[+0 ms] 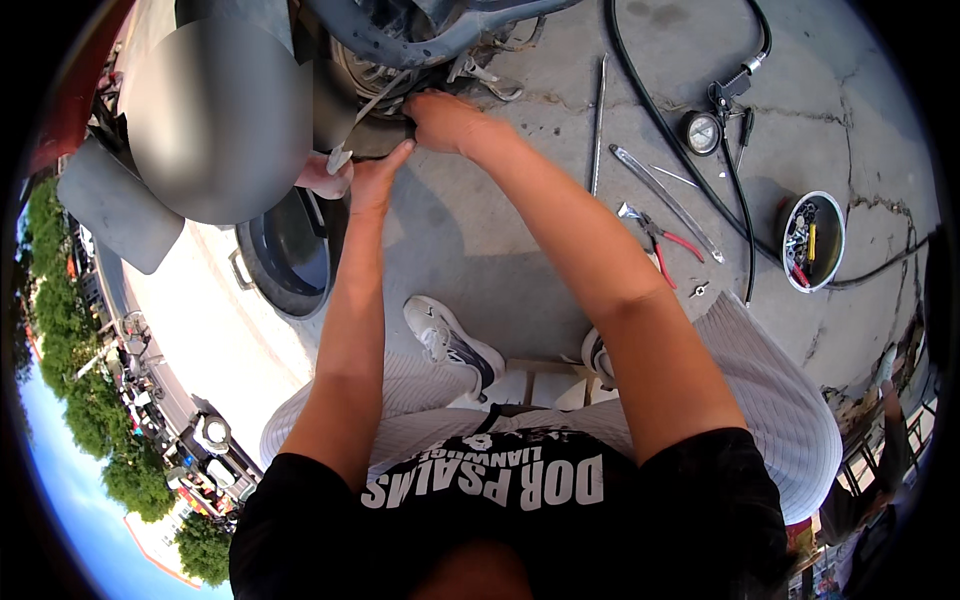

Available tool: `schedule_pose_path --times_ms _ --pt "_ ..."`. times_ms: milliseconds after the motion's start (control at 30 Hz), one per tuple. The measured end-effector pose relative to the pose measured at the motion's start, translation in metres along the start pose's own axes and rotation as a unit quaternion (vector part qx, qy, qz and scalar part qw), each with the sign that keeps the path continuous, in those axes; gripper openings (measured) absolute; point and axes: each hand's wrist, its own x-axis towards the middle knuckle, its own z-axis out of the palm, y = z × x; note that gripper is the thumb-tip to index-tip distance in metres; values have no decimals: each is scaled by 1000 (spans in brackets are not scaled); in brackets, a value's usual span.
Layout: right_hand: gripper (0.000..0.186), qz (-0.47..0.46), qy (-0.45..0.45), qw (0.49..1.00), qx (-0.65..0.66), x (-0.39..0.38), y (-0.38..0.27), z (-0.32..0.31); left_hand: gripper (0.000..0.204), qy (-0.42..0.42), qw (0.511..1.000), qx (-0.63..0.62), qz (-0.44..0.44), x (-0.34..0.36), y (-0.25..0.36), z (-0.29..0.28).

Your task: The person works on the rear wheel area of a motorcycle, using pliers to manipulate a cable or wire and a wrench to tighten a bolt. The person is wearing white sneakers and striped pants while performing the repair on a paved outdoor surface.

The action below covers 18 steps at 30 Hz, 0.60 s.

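White block lettering, upside down, across the front of a black shirt (330,520); markings on a round pressure gauge (702,132) too small to read. At upper left, near a dark tire (378,138) under a blue-grey vehicle part (430,45), both hands close together: right hand (440,122) with bent fingers at the tire's edge, tips hidden; left hand (371,185) with thumb extended toward the right hand, other fingers partly hidden. Impossible to tell whether gripping or pressing. Much of the view there blocked by a blurred grey panel (220,120). Below, a black basin (265,288) of water, partly covered. Far right, a white-rimmed bowl (842,235) of small metal pieces, plus yellow and red items. Between, on the concrete ground (560,220), red-handled pliers (655,238).
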Motion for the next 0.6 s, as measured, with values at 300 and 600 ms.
schedule_pose_path --times_ms 300,600 --pt "45 -95 4 976 197 -5 18 -3 59 -55 995 30 -76 1 -7 -16" --pt "50 -165 258 939 157 -29 7 24 68 -113 974 -115 -158 33 -39 -19"
